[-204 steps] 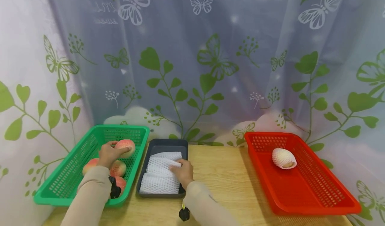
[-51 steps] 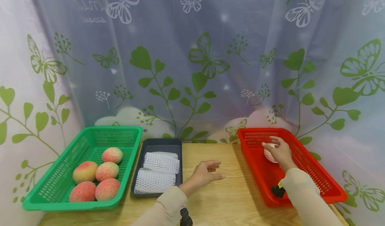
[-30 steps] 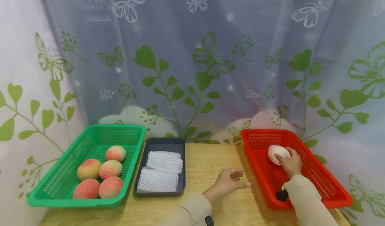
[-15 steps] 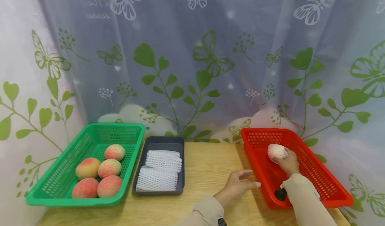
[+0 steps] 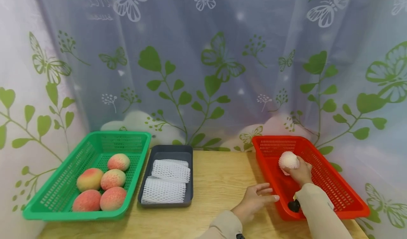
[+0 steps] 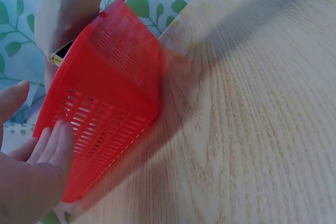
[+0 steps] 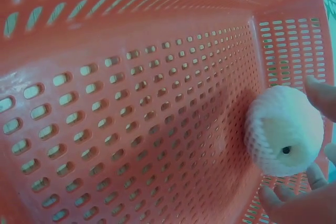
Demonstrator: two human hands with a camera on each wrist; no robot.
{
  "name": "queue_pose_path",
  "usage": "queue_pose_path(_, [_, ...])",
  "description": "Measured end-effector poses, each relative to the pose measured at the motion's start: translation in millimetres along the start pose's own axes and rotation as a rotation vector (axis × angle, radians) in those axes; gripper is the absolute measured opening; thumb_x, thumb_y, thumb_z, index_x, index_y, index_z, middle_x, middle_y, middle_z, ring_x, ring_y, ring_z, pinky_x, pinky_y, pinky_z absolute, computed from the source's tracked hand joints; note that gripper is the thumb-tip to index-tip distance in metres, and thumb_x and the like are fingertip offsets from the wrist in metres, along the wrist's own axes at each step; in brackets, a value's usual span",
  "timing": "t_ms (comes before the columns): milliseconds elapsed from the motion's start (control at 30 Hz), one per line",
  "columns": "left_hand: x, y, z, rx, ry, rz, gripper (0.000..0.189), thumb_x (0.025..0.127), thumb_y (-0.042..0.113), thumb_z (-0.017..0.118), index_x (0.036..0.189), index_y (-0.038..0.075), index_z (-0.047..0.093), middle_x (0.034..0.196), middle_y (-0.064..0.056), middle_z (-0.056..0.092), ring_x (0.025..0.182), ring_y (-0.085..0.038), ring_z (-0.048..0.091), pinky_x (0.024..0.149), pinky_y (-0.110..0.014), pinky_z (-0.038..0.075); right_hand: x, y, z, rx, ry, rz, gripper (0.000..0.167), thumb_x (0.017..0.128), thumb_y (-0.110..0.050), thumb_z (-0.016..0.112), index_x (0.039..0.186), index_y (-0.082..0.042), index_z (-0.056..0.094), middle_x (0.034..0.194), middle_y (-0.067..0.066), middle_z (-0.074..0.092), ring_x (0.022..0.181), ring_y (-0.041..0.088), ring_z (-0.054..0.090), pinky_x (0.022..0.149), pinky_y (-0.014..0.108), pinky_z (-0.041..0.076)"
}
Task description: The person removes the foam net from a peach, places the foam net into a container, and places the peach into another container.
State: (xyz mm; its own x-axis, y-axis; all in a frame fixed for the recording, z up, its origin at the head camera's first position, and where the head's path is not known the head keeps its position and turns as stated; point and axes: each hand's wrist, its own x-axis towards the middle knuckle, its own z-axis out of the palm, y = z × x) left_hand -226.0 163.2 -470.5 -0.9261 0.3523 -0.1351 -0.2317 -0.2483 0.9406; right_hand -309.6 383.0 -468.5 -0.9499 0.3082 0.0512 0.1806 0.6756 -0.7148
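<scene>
Inside the red basket [image 5: 279, 210], a peach in a white foam net [image 5: 289, 161] lies towards the far end. My right hand [image 5: 301, 172] holds it from the near right side. In the right wrist view the thumb [image 7: 321, 97] is on one side of the peach [image 7: 286, 129] and the fingertips are on the other; a dark stem hollow shows where the net leaves it bare. My left hand [image 5: 254, 200] holds nothing, its fingers loosely extended beside the red basket's left wall. The left wrist view puts its fingertips [image 6: 62, 140] close to that wall; contact cannot be told.
At the left, a green basket [image 5: 41, 216] holds several bare peaches [image 5: 113, 198]. Beside it, a dark grey tray [image 5: 168, 153] carries white foam nets [image 5: 163, 191]. Wooden tabletop [image 5: 219, 175] lies between tray and red basket. A printed curtain [image 5: 190, 73] hangs behind.
Earlier my left hand held a peach in the green basket and my right pinched a foam net. Both came to the red basket; my right hand took hold of the netted peach and turned it.
</scene>
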Motion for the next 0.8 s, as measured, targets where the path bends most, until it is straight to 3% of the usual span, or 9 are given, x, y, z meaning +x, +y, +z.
queue_pose_path(167, [-0.2,-1.2,2.2,-0.044,-0.005,-0.019,0.041,0.08,-0.005,0.072,0.119,-0.002,0.062,0.098,-0.008,0.07,0.085,-0.018,0.069,0.082,-0.04,0.057,0.3,2,0,-0.069,0.021,-0.025,0.075,0.085,-0.025,0.068,0.142,0.008,0.03,0.133,0.044,0.022,0.116,0.06,0.022,0.092,0.068,0.028])
queue_pose_path(267, [0.4,-1.5,4.6,-0.05,0.001,-0.028,0.038,0.08,-0.006,0.072,0.117,-0.002,0.063,0.096,-0.008,0.07,0.085,-0.019,0.069,0.082,-0.04,0.057,-0.1,2,-1,-0.063,0.037,-0.039,0.068,0.086,-0.024,0.068,0.137,0.008,0.037,0.135,0.043,0.022,0.118,0.061,0.02,0.093,0.068,0.025])
queue_pose_path(400, [1.1,-1.7,8.8,-0.03,0.026,-0.04,0.037,0.079,-0.006,0.073,0.114,-0.001,0.064,0.092,-0.007,0.07,0.082,-0.018,0.069,0.081,-0.039,0.057,-2.8,-2,-2,-0.042,0.036,-0.046,0.056,0.088,-0.022,0.066,0.128,0.01,0.042,0.135,0.039,0.035,0.12,0.056,0.032,0.101,0.064,0.029])
queue_pose_path(500, [1.3,-2.2,12.2,0.015,0.057,-0.053,0.035,0.077,-0.005,0.075,0.11,0.002,0.065,0.087,-0.005,0.07,0.078,-0.016,0.068,0.078,-0.037,0.058,-5.3,-4,-3,-0.029,0.032,-0.039,0.051,0.089,-0.019,0.065,0.122,0.012,0.042,0.128,0.038,0.043,0.113,0.052,0.042,0.098,0.062,0.037])
queue_pose_path(633, [1.9,-3.1,15.5,0.073,0.1,-0.074,0.032,0.075,-0.003,0.077,0.105,0.006,0.066,0.082,-0.003,0.07,0.073,-0.013,0.067,0.073,-0.034,0.058,-5.9,-4,-1,-0.009,0.031,-0.015,0.062,0.086,-0.016,0.067,0.129,0.013,0.034,0.129,0.039,0.038,0.115,0.051,0.039,0.099,0.062,0.038])
queue_pose_path(800, [2.9,-1.5,17.1,0.085,0.109,-0.07,0.033,0.075,-0.004,0.077,0.104,0.003,0.065,0.08,-0.002,0.068,0.072,-0.012,0.064,0.073,-0.034,0.058,-2.4,-1,1,-0.026,-0.012,0.025,0.079,0.083,-0.02,0.07,0.141,0.009,0.026,0.131,0.04,0.025,0.114,0.051,0.031,0.098,0.067,0.033])
